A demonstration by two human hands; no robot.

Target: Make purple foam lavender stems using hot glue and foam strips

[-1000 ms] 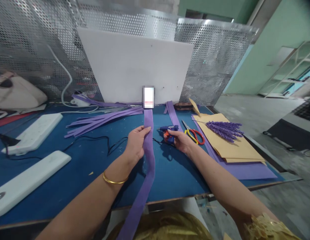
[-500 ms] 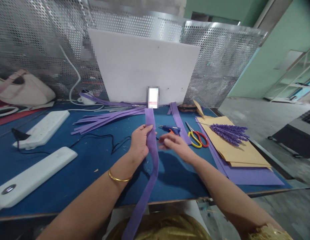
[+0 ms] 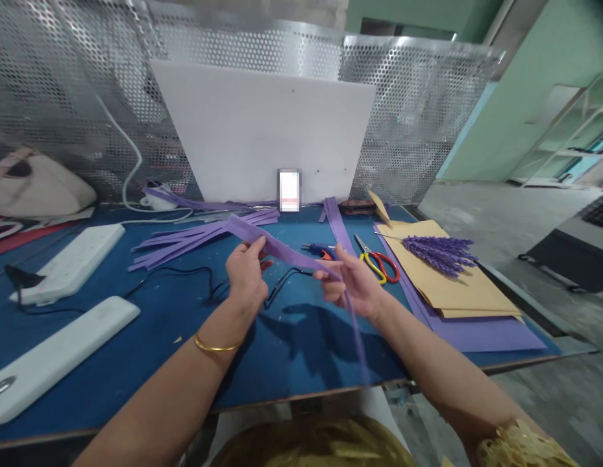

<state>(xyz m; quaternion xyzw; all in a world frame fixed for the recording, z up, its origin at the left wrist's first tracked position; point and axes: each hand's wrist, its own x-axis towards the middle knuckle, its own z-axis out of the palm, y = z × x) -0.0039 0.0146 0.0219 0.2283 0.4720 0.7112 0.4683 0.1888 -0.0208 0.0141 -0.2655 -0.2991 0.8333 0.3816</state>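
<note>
A long purple strip [image 3: 292, 254], paper or felt, stretches between my hands above the table. My left hand [image 3: 247, 272] pinches it near its upper left end, thumb on top. Its other part runs into my right hand [image 3: 352, 282], where the fingers are curled around it; the tail hangs down toward the table's front edge, blurred. Just behind my right hand lies a blue glue gun [image 3: 317, 248], partly covered by the fingers. Scissors [image 3: 385, 266] with a red and a yellow handle rest to the right of it.
Several purple strips [image 3: 184, 243] lie back left. Lavender sprigs [image 3: 440, 253] rest on tan sheets [image 3: 457, 301] over purple sheets [image 3: 496, 337] at right. A phone [image 3: 289, 189] leans on a white board [image 3: 262, 130]. White power strips [image 3: 62, 350] and a black cord [image 3: 211, 279] occupy the left.
The strip has swung from hanging lengthwise toward me to lying crosswise between my hands. My right hand has taken hold of it. My left hand has shifted slightly left.
</note>
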